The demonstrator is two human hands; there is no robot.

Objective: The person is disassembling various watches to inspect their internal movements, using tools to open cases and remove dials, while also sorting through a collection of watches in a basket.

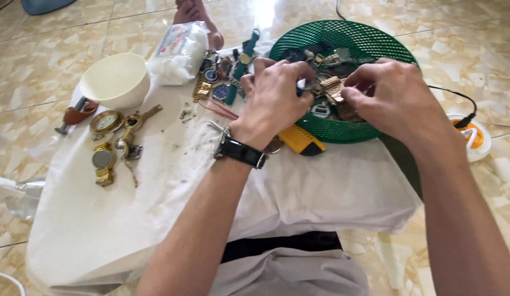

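Both hands are working over the green mesh basket [370,41]: the left hand [274,96] and right hand [392,96] are each pinching an end of a gold watch bracelet [333,87], grips closed tight on it, just above the basket's jumble of watches beside a yellow utility knife [301,140].

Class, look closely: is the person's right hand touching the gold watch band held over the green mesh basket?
Touching. The head view shows the right hand with its fingertips pinching the gold watch band over the green mesh basket.
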